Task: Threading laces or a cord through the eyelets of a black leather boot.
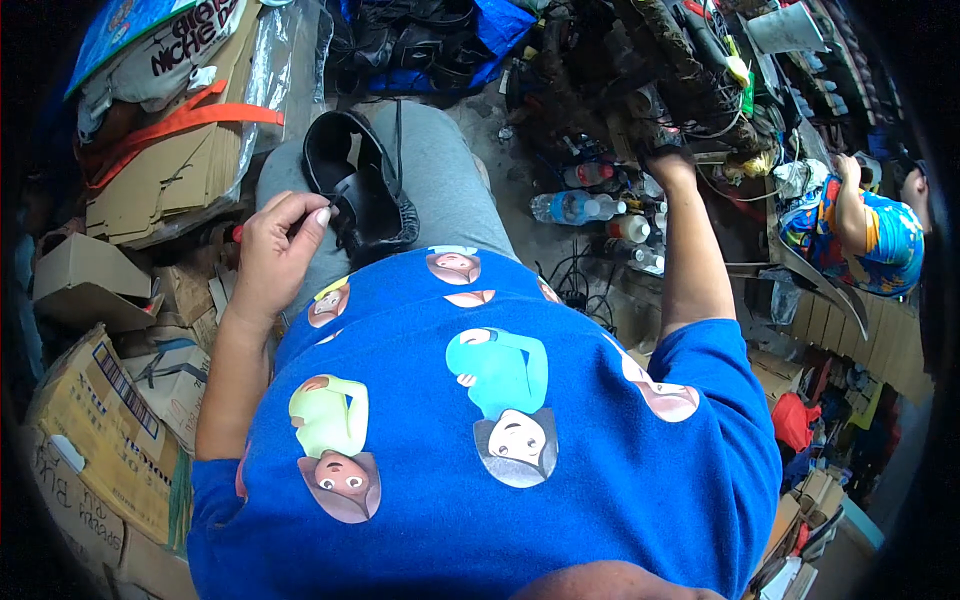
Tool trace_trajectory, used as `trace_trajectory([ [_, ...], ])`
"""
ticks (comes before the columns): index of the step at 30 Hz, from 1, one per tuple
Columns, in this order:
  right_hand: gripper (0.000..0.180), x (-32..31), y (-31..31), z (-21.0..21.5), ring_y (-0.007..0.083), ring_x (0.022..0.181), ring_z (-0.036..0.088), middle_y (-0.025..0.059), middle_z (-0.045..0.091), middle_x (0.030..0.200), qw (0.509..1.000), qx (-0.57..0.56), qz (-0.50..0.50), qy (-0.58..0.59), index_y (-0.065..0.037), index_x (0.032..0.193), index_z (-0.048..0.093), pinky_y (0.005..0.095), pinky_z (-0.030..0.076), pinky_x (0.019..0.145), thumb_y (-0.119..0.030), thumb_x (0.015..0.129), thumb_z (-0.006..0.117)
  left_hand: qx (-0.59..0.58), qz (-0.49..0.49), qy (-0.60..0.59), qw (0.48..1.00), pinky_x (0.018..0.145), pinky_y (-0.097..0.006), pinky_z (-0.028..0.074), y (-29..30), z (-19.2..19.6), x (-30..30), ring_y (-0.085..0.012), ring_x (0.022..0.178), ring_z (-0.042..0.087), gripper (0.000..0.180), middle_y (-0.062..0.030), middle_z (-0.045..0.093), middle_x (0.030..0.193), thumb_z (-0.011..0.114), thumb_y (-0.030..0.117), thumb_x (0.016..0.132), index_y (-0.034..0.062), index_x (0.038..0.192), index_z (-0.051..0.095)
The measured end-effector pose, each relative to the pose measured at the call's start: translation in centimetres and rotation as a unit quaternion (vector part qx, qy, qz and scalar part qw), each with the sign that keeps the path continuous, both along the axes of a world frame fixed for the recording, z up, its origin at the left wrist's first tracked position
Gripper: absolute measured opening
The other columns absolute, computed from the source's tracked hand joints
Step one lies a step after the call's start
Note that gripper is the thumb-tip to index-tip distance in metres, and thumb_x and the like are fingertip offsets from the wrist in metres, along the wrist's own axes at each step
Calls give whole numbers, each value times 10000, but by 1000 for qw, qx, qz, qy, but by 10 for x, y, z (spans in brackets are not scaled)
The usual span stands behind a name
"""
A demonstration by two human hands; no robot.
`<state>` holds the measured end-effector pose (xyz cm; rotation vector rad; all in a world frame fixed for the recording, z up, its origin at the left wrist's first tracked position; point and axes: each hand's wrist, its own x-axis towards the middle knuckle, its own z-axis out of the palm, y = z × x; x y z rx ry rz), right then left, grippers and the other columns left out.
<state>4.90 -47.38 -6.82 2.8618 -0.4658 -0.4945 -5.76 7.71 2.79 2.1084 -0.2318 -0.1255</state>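
A seated person's left hand (275, 245) pinches the near edge of a black shoe (362, 190) lying on their grey-trousered lap (440, 180), while the right hand (662, 150) reaches far right into cluttered tools (690, 80) above plastic bottles (575, 207), its grip hidden.

A black leather shoe (362, 190) lies across the person's lap on grey trousers, its open mouth turned upward and its dark rim curving round in a loop. It sits just to the right of the left hand's fingers (305, 215), whose tips touch its near edge. A thin black lace or strap runs up from it, beyond the fingers.
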Motion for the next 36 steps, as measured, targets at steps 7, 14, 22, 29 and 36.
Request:
trace_trajectory([
  [7, 434, 13, -6, 0, 294, 1031, 610, 150, 642, 1087, 999, 12, -7, 33, -108, 1079, 664, 367, 457, 893, -454, 850, 538, -14, -28, 59, 998, 673, -220, 446, -13, 7, 10, -84, 710, 549, 158, -48, 617, 824, 570, 103, 880, -35, 928, 631],
  [14, 367, -58, 210, 107, 107, 961, 578, 53, 654, 1039, 706, 707, 38, -28, -34, 1156, 618, 274, 449, 866, -195, 832, 679, -178, -121, 128, 968, 639, -178, 391, -56, 35, 36, -31, 697, 492, 175, 9, 606, 828, 560, 156, 909, 4, 953, 635],
  [22, 280, -73, 288, 118, 104, 846, 561, 33, 662, 937, 437, 897, -54, -40, -18, 1026, 666, 252, 439, 787, -177, 801, 718, -326, -91, 117, 934, 771, -221, 440, -80, 43, 37, -69, 817, 548, 162, -23, 637, 856, 562, 115, 908, -23, 931, 644],
  [29, 202, -59, 308, 122, 82, 794, 518, -1, 628, 865, 459, 888, 4, -32, -48, 952, 650, 236, 415, 740, -200, 827, 693, -254, -66, 127, 957, 641, -179, 426, -56, 42, 32, -37, 703, 513, 171, 23, 576, 791, 600, 173, 905, 25, 980, 643],
  [36, 192, -46, 318, 143, 76, 740, 534, -2, 616, 851, 477, 876, 65, 41, -63, 942, 616, 217, 431, 706, -237, 870, 653, -216, -117, -41, 969, 795, -229, 466, -29, 67, 51, -89, 894, 568, 272, -33, 605, 956, 631, 80, 862, 43, 1130, 609],
])
